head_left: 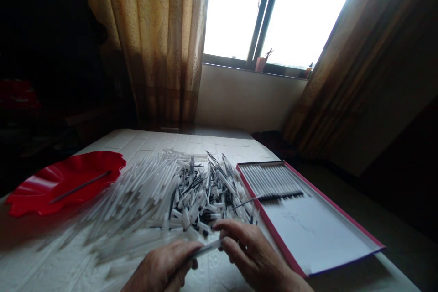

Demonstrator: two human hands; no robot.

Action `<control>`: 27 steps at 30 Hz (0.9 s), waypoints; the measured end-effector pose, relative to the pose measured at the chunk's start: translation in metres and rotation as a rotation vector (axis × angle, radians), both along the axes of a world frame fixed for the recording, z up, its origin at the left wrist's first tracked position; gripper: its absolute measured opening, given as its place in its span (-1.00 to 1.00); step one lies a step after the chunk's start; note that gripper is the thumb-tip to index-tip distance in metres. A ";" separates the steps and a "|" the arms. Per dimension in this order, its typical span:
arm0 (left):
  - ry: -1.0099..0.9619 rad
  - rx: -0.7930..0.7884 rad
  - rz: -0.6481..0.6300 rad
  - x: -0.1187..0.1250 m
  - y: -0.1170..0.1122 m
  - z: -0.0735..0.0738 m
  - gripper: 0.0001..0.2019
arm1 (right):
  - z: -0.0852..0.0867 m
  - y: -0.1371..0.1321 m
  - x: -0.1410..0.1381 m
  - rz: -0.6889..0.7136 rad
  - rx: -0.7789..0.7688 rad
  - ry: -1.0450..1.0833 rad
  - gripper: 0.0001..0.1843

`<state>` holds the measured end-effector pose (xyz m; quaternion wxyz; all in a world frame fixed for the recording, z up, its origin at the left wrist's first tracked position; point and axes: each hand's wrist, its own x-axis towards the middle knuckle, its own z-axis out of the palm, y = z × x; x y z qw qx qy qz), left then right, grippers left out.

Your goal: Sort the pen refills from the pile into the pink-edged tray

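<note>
Between my two hands is a pen (208,248) with a translucent barrel, slightly tilted up to the right. My left hand (167,264) is closed round its lower left end, thumb along the barrel. With thumb and forefinger, my right hand (251,251) pinches the other end; the fingers cover that tip. Just beyond my hands lies a heap of white and black pen caps (205,207) mixed with dark ink refills (219,166). Left of it, many clear pen barrels (147,182) are piled, blurred towards the near side.
At right stands a shallow red-edged box (301,232) holding a row of pens (273,180) with black ends. A red scalloped dish (41,187) with one pen (80,187) in it sits at left. The white table (137,141) reaches towards a curtained window.
</note>
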<state>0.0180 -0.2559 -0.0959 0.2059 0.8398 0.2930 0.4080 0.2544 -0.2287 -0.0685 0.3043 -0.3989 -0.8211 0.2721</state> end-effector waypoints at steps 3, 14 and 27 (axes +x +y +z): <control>-0.001 -0.025 0.038 0.001 0.000 0.002 -0.47 | 0.005 -0.001 0.002 0.009 0.048 0.076 -0.79; 0.031 0.068 -0.034 -0.001 0.006 -0.015 -0.56 | 0.005 0.001 0.003 0.007 0.054 -0.096 -0.58; -0.008 0.000 0.022 0.001 0.003 0.003 -0.50 | 0.008 0.001 0.002 0.004 -0.074 0.042 -0.77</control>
